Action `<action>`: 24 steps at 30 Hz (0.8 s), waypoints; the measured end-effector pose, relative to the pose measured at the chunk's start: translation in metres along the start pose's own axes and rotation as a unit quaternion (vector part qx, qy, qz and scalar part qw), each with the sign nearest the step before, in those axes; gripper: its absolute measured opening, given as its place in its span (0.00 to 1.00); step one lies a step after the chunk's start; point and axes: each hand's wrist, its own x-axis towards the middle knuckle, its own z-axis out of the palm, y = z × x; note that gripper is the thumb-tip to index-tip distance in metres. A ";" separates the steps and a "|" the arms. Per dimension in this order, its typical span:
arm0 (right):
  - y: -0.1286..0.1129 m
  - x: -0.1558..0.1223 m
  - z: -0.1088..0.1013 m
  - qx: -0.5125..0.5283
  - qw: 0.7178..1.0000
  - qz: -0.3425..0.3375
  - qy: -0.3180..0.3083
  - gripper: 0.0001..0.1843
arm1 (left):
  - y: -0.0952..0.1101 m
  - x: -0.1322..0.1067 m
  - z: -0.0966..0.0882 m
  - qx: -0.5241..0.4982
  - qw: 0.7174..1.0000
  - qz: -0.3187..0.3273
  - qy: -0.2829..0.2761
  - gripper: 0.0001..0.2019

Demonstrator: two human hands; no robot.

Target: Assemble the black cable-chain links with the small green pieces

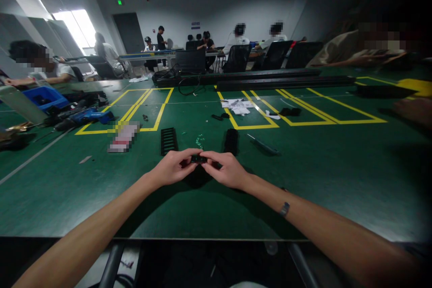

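Between my two hands is a small black part [198,159], raised just over the green table. My left hand [173,166] pinches its left end with thumb and fingers, and my right hand [227,168] grips the right end the same way. What kind of part it is cannot be made out. Beyond the left hand lies a black slotted rack [168,141]. A dark oblong block [231,141] lies beyond the right hand. Small shiny green bits [200,140] are scattered between these two. To the right rests a thin screwdriver-like tool [265,145].
A blue power drill [86,117] and a blue bin [45,96] stand at the left. White papers [238,105] lie past the middle. Long black rails [270,78] cross the far edge. People sit around, and another person's hand [413,110] is at the right.
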 end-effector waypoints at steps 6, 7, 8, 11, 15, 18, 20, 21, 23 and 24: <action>-0.001 0.000 0.000 0.004 1.000 0.002 0.001 0.15 | 0.002 0.001 0.000 0.004 1.000 0.006 -0.001 0.19; -0.001 0.000 0.000 0.005 1.000 0.003 0.000 0.15 | 0.002 0.001 0.000 0.006 1.000 0.006 -0.001 0.19; -0.001 0.000 0.000 0.007 1.000 0.005 -0.001 0.15 | 0.002 0.001 0.000 0.007 1.000 0.006 0.001 0.19; -0.001 0.000 0.000 0.008 1.000 0.011 -0.006 0.14 | 0.001 0.000 0.001 0.010 1.000 0.008 0.005 0.19; -0.001 0.001 0.000 0.005 1.000 0.014 -0.010 0.14 | -0.001 0.000 0.002 0.017 1.000 0.004 0.004 0.19; 0.000 0.001 0.000 0.004 1.000 0.017 -0.013 0.13 | -0.002 0.000 0.003 0.018 1.000 0.000 0.002 0.19; 0.000 0.001 -0.001 0.002 1.000 0.019 -0.015 0.13 | -0.002 0.000 0.003 0.018 1.000 -0.001 0.001 0.19; 0.000 0.001 -0.001 0.001 1.000 0.019 -0.017 0.13 | -0.002 0.000 0.003 0.018 1.000 -0.001 0.001 0.19; 0.000 0.001 -0.001 -0.002 1.000 0.020 -0.020 0.13 | -0.003 0.000 0.003 0.023 1.000 0.001 0.002 0.19; 0.001 0.001 -0.001 -0.004 1.000 0.020 -0.022 0.13 | -0.003 0.000 0.002 0.026 1.000 0.002 0.003 0.19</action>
